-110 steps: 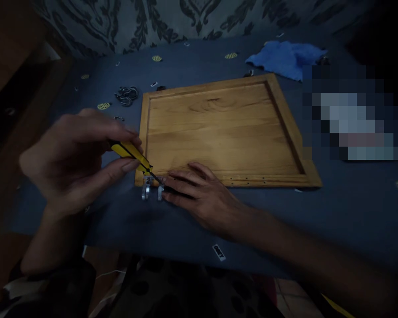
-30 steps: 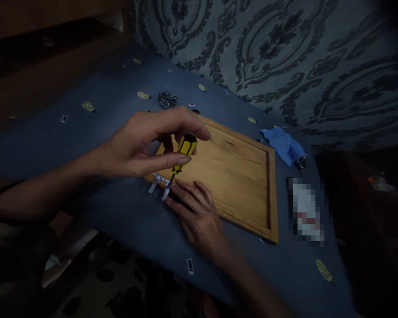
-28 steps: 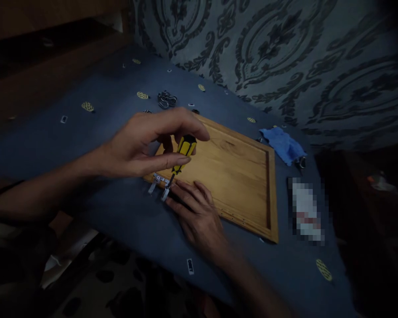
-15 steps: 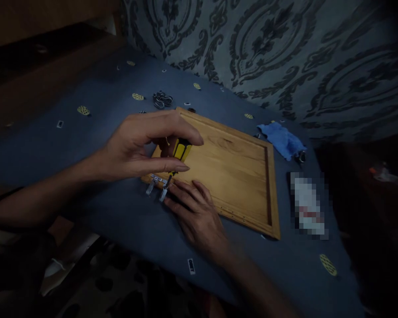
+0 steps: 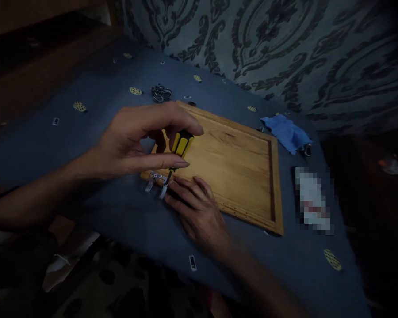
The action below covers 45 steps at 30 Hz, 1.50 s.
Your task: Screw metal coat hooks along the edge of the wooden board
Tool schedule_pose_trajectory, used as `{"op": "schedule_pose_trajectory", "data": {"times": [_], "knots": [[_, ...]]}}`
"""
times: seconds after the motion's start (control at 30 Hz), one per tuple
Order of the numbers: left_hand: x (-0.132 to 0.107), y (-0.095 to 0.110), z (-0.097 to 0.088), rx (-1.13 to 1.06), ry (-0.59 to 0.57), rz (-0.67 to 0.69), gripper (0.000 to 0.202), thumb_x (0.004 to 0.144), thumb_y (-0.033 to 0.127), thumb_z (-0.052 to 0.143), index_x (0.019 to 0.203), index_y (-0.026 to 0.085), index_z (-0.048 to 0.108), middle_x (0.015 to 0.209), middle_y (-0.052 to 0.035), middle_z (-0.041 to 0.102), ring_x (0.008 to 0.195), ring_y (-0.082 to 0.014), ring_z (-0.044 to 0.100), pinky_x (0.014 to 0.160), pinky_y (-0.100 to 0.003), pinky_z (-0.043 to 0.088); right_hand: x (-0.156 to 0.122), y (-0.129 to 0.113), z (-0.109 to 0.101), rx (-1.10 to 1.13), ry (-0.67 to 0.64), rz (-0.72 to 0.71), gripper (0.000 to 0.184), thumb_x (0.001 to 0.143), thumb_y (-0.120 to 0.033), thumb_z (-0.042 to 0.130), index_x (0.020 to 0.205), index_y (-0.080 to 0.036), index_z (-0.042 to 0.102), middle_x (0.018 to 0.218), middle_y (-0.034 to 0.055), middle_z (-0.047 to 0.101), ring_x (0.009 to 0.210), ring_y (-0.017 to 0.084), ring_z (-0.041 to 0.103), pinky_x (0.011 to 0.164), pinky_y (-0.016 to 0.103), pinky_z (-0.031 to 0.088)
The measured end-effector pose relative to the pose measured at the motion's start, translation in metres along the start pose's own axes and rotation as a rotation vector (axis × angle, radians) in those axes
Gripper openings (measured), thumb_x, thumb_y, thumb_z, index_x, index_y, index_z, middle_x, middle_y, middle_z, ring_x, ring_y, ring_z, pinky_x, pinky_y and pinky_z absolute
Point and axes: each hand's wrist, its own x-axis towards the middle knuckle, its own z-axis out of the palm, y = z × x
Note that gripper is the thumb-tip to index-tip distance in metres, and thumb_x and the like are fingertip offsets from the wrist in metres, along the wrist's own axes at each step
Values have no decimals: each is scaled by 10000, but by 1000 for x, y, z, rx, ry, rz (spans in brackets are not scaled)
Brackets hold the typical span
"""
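My left hand (image 5: 142, 137) is closed around a screwdriver (image 5: 182, 143) with a yellow and black handle, thumb and index finger on either side of it. The shaft points down to a small silvery metal fitting with two prongs (image 5: 157, 177) at the near left edge of a framed wooden panel (image 5: 239, 168). The tip's exact contact with the fitting is hard to make out. My right hand (image 5: 200, 212) lies palm down on the panel's near edge, fingers stretched out, beside the fitting. Its fingertips reach close to the screwdriver shaft.
The panel lies on a table with a dark blue patterned cloth (image 5: 99, 88). Behind it sits a dark coiled bundle (image 5: 161, 93). To the right are a blue rag (image 5: 288, 132) and a blurred-out flat object (image 5: 313, 201). A patterned wall (image 5: 268, 48) stands at the back.
The view has shifted slightly. My left hand stays on the screwdriver, whose handle shows a little more between the fingers. The right hand keeps its place on the panel.
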Motion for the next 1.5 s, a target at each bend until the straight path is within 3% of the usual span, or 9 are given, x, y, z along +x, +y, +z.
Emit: {"op": "schedule_pose_trajectory", "data": {"times": [0.23,0.33,0.47,0.83,1.37,1.5], "knots": [[0,5,-2,-81,-41,-72,280,970,209,668,1247,225,630,1039,-21,672,951,-165,719,756,-309,666,-1,0,0,-7,-21,8,368,1013,-144,514,1335,-245,661,1426,48,669,1403,239,509,1205,524,326],[0,5,-4,-89,-17,-79,288,976,172,644,1260,202,609,1119,-41,672,970,-173,717,773,-345,667,-2,1,-1,-9,-18,7,367,1007,-139,520,1328,-244,665,1424,48,670,1401,239,510,1205,523,327],[1,1,-7,-13,55,-48,294,970,237,658,1247,152,605,1133,-19,650,952,-147,716,766,-357,640,-2,1,-1,-7,-27,5,377,999,-132,528,1334,-234,665,1420,59,671,1393,247,513,1194,532,341],[-3,5,0,-101,15,-101,287,966,156,660,1249,166,609,1205,-61,665,973,-167,715,791,-363,670,-1,1,-1,0,-14,-1,355,1018,-140,509,1322,-228,670,1401,61,685,1376,250,529,1184,534,350],[0,5,-2,-101,-50,-71,292,977,174,643,1263,222,606,1078,-35,662,970,-169,703,759,-311,661,-2,1,-1,-3,-26,12,375,1013,-141,509,1343,-249,651,1431,45,665,1403,242,506,1202,531,325],[-1,5,0,-122,-54,-68,294,986,174,635,1270,241,610,1124,-31,673,970,-156,713,748,-283,661,-1,1,-2,-13,-27,4,366,1030,-153,489,1348,-244,646,1436,43,662,1404,241,509,1203,527,330]]}}
